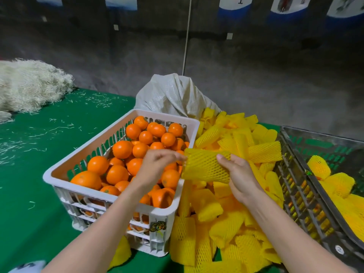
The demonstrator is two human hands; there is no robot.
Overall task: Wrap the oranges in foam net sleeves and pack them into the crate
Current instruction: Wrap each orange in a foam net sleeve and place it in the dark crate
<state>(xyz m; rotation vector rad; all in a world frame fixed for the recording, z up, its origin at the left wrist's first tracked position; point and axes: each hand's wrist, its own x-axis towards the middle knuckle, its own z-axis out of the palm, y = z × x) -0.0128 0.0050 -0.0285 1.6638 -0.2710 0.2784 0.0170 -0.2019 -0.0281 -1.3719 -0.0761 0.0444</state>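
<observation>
Both hands hold one yellow foam net sleeve (204, 166) above the gap between the white crate (110, 196) and the sleeve pile. My left hand (157, 164) pinches the sleeve's left end. My right hand (238, 174) grips its right side, fingers curled round it. Whether an orange is inside the sleeve cannot be told. The white crate is full of bare oranges (122, 149). A heap of loose yellow sleeves (226, 223) lies to its right. At the far right a dark grey crate (301, 194) holds several wrapped oranges (338, 186).
A white woven sack (173, 95) stands behind the crates. The table has a green cloth (39, 164) strewn with pale shreds. A mound of pale shredded filling (29, 85) sits at the back left. A grey wall rises behind.
</observation>
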